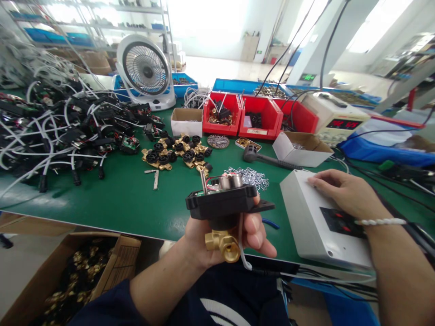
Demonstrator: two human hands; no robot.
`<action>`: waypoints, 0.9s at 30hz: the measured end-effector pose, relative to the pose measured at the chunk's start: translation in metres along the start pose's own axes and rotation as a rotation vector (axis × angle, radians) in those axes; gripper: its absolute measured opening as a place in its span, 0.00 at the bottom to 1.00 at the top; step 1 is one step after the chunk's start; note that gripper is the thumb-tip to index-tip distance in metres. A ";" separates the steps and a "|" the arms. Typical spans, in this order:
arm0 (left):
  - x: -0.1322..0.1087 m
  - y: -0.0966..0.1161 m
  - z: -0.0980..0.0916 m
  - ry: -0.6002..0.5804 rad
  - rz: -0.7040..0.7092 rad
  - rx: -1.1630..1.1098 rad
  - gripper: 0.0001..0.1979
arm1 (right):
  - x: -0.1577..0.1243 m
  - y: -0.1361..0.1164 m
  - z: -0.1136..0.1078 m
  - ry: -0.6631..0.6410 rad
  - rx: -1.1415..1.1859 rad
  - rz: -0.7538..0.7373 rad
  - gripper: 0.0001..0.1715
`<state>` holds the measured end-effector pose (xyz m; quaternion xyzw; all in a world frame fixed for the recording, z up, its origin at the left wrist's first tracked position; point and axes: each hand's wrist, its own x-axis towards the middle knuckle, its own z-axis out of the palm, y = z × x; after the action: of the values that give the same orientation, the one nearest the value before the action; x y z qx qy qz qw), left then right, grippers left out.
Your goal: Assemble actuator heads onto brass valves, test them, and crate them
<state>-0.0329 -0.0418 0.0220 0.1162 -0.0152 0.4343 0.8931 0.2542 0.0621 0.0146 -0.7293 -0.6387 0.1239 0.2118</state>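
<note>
My left hand (217,240) is closed around a brass valve body (222,244) topped by a black housing (224,201) with a small silver motor (229,181) and wires showing in it; a white wire hangs down from it. I hold it above the near edge of the green table (129,199). My right hand (343,192) lies on a white box (312,222) with a dark switch panel (340,222); the fingers rest curled on its top and hold nothing I can see. A white bead bracelet circles that wrist.
Black-and-brass valve parts (176,154) lie mid-table beside a heap of wired assemblies (57,127). Behind stand a white fan (146,70), red bins (241,115), cardboard trays, a power supply (336,117) and silver clips (251,176). A carton of brass fittings (68,280) sits below left.
</note>
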 end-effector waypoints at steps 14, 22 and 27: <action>-0.001 0.000 -0.001 0.050 0.008 0.021 0.09 | 0.001 0.004 0.001 -0.062 0.025 -0.050 0.28; -0.001 -0.003 -0.010 0.126 -0.033 0.218 0.18 | 0.005 0.004 0.002 -0.017 0.038 -0.074 0.26; 0.000 -0.007 -0.004 0.278 0.020 0.306 0.31 | 0.003 0.004 0.000 0.008 0.029 -0.089 0.24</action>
<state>-0.0283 -0.0452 0.0171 0.1891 0.1732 0.4521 0.8543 0.2579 0.0647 0.0127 -0.6976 -0.6677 0.1207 0.2302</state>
